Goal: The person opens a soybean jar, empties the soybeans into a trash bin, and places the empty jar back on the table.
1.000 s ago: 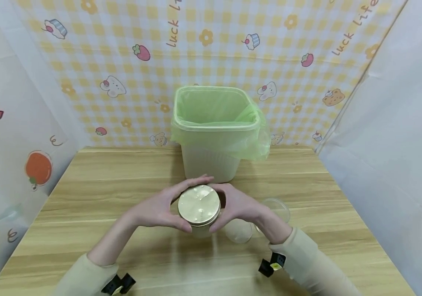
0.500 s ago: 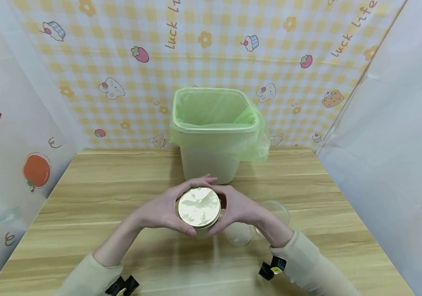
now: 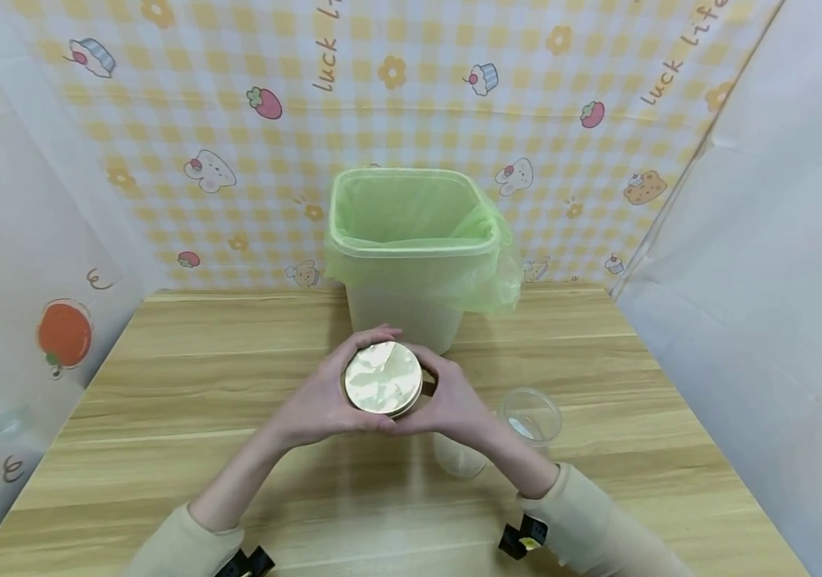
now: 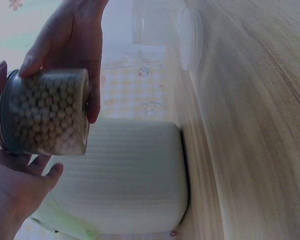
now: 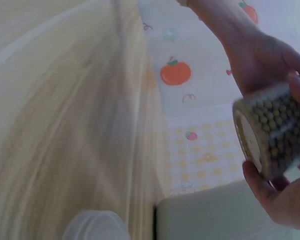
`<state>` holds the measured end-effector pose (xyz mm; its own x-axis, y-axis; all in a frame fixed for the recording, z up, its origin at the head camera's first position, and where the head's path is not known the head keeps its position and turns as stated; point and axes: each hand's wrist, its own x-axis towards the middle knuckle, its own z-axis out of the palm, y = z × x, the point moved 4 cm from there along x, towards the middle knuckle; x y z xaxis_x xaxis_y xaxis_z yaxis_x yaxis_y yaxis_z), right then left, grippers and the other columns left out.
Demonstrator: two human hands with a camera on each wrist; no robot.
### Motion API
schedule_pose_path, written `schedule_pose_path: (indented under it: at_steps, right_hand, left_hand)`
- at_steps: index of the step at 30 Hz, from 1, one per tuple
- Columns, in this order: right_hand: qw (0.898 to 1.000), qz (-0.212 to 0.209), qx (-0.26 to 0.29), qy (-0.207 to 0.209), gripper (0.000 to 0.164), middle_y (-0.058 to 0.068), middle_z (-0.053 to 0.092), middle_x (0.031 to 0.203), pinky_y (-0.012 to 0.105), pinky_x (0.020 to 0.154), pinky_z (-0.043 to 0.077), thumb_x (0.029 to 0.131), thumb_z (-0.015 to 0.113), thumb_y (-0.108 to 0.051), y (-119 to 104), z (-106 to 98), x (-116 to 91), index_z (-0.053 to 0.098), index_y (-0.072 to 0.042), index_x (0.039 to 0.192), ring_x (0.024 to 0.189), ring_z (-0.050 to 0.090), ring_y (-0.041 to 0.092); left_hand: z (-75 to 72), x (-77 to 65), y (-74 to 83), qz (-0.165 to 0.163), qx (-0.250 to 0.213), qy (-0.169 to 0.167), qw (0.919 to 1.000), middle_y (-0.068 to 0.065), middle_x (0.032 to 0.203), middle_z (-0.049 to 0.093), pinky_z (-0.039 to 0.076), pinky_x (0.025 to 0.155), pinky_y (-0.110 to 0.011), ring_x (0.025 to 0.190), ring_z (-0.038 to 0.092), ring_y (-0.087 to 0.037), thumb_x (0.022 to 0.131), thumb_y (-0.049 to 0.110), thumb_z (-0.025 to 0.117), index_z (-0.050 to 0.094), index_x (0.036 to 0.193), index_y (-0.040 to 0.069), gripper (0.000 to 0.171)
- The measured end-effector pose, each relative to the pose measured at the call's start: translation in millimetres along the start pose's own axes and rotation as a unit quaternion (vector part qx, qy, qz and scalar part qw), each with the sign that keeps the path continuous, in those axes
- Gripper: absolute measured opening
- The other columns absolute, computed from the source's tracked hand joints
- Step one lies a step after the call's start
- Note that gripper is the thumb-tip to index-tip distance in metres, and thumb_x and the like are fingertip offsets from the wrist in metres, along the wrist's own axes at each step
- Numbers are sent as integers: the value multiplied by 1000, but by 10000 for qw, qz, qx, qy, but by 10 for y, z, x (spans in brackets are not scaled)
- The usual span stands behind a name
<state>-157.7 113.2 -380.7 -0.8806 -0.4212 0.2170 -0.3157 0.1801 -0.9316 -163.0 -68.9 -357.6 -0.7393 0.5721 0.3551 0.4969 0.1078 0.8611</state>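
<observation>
Both hands grip a clear jar (image 4: 52,112) full of small round beige balls, held above the table. Its top (image 3: 382,379) is covered by shiny gold foil facing up. In the head view my left hand (image 3: 324,405) curls round the jar's left side, and my right hand (image 3: 447,405) wraps the right side. The thumbs come together at the near side. Seen from the right wrist, the fingers of the right hand (image 5: 290,200) reach the jar's base (image 5: 250,142). From the left wrist, the left hand (image 4: 17,185) holds near the foil end.
Just beyond the hands stands a pale bin (image 3: 404,312) with a green liner bag (image 3: 483,272) folded over its rim. To the right on the wooden table (image 3: 642,449) are an open clear container (image 3: 532,417) and a translucent round lid (image 3: 458,457).
The jar and both hands have risen and moved slightly away, towards the bin. The thumbs, apart earlier, now come together. More of the clear container shows beside the right forearm.
</observation>
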Motion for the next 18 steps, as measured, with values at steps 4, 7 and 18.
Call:
schedule_pose_path:
  at_steps: [4, 7, 18]
  right_hand:
    - [9983, -60, -88, 569, 91, 8, 60, 143, 31, 99, 56, 66, 94, -6, 7, 59, -1, 53, -13, 147, 128, 58, 23]
    - [9943, -80, -390, 985, 90, 7, 60, 142, 32, 95, 57, 66, 94, -9, 24, 90, -9, 53, -14, 146, 127, 57, 24]
    - [9984, 209, 86, 514, 89, 8, 61, 142, 29, 98, 56, 68, 94, -7, 52, 39, 12, 53, -14, 146, 126, 59, 21]
  left_hand:
    - [5, -16, -41, -183, 96, 501, 9985, -1, 158, 48, 32, 120, -58, 154, 34, -26, 68, 16, 96, 44, 151, 19, 97]
    - [28, -28, -79, -411, 160, 877, 9952, 0, 157, 48, 38, 117, -55, 150, 41, -26, 67, 19, 97, 46, 150, 22, 97]
    - [-3, -83, -80, -303, 203, 446, 9983, 3, 164, 39, 29, 122, -57, 154, 34, -22, 74, 21, 93, 36, 157, 26, 101]
